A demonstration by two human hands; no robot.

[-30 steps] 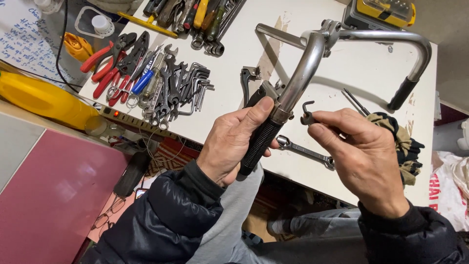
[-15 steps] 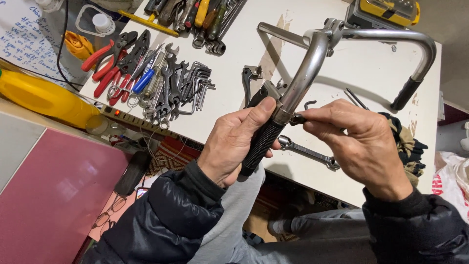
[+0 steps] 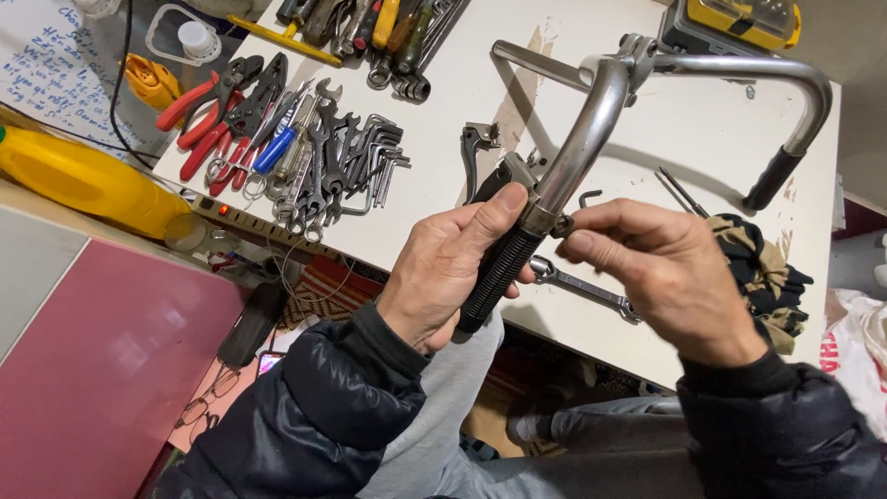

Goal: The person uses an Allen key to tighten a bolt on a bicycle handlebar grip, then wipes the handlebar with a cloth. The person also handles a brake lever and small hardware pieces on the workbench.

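Head view — right hand (image 3: 667, 268) has closed in, pinching a hex key (image 3: 586, 196) at the handlebar (image 3: 591, 129); left hand (image 3: 455, 268) still clasps the grip (image 3: 499, 275).

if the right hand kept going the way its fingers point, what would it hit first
The right hand points left, fingertips pinching a small hex key right at the handlebar, just above the black grip. It would meet the bar almost at once, then probably the left hand's thumb; depth is unclear.

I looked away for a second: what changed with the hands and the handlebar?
The right hand moved in from beside the handlebar, bringing the small hex key up to the clamp just above the black grip. The left hand kept its hold on that grip; the tools on the table stayed put.
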